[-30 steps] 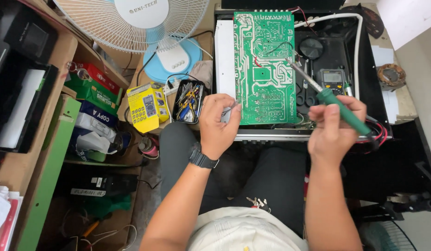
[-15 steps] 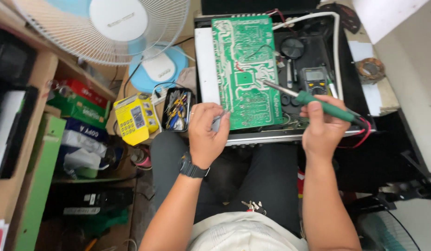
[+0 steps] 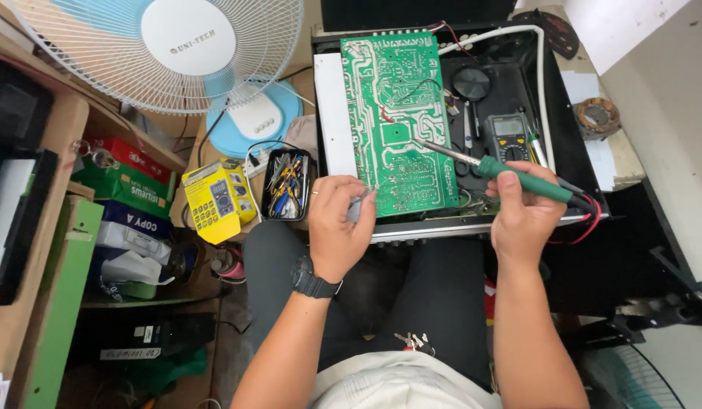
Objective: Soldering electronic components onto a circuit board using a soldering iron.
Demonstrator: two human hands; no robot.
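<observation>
a: what does the green circuit board (image 3: 396,121) look like?

b: it's a tall rectangle in the upper middle of the frame, solder side up, covered in pale traces and small silver joints. it lies on an open black chassis (image 3: 563,144), with a white strip along its left edge.

a: and the right hand (image 3: 525,216)?

b: right of centre, fingers wrapped around the green handle of a soldering iron (image 3: 510,173). the metal tip points up and left and sits on the board's right-hand part, near its middle.

a: the left hand (image 3: 337,227)?

b: at the board's lower left corner, fingers curled in and pinching something small and grey (image 3: 356,206). i cannot tell what it is. there's a black watch (image 3: 314,282) on that wrist.

a: anything else close by?

b: a dark multimeter (image 3: 507,135) lies in the chassis just right of the board. left of the left hand is a black tray of small tools (image 3: 287,184), then a yellow boxed meter (image 3: 213,201). a white fan (image 3: 177,45) fills the upper left.
</observation>
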